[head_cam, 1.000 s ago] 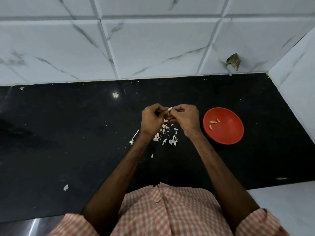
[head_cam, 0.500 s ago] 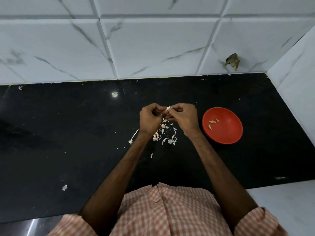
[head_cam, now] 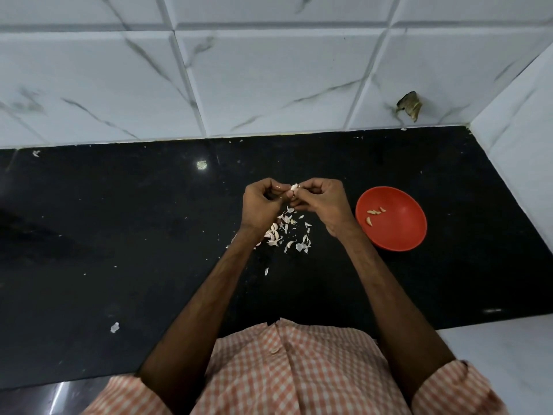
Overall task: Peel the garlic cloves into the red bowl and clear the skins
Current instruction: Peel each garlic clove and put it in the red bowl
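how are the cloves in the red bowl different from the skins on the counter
The cloves are few, about four; the skins are many. The cloves are tan, slim crescents; the skins are whitish, thin flakes. The cloves lie in the red bowl, right of the right hand; the skins lie scattered on the black counter near the left hand. Both are small and lie loose, unlike the held clove the two hands pinch.

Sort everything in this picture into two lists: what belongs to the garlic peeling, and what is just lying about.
Belongs: garlic clove pinched by left hand and right hand; red bowl with peeled cloves; pile of skins.
Lying about: brown scrap on the wall; white scrap, front left.
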